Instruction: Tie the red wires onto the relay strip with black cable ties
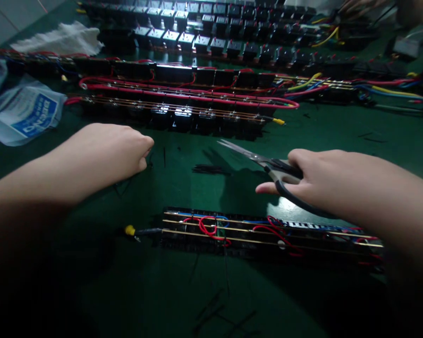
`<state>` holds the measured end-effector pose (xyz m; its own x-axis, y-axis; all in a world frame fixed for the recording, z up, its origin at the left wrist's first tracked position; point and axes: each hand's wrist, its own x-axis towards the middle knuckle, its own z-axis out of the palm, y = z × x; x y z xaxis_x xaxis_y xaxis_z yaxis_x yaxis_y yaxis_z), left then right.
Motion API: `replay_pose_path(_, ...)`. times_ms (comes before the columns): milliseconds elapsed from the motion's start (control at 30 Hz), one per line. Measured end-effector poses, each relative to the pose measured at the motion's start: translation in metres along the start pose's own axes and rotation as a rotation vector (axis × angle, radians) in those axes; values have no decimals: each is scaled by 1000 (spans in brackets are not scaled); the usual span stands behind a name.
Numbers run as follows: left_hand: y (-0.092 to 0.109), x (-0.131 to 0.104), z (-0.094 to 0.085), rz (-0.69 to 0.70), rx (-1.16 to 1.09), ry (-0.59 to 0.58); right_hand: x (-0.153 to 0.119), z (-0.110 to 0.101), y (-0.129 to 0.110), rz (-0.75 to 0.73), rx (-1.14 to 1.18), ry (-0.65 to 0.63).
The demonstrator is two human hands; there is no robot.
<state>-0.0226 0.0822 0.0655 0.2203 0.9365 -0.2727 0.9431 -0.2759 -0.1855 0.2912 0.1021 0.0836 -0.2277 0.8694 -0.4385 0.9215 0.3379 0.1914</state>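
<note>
My right hand (324, 173) grips a pair of scissors (257, 159) by its black and grey handles, blades nearly together and pointing left over the table. My left hand (116, 148) is closed in a fist above the green surface; whatever its fingers may hold is hidden. Between the hands lies a small bundle of black cable ties (207, 169). Nearer to me lies a long black strip assembly (239, 234) with brass rods and red and blue wires. A dark lead with a yellow end (129, 230) sticks out from its left end.
Several more wired assemblies (183, 101) lie in rows across the green table (338, 126). At the left are a plastic bag with a blue label (38, 112) and a white cloth (61, 40). Another person's hand (359, 7) shows at top right. Loose black strips (211, 310) lie in front.
</note>
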Motion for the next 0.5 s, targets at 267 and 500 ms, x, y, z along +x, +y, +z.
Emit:
replay_pose_path(267, 1, -4, -2, 38, 11, -26, 3, 4, 10, -24, 127, -101)
replay_pose_path(500, 7, -12, -9, 2, 31, 39, 16, 17, 16, -76, 162, -128)
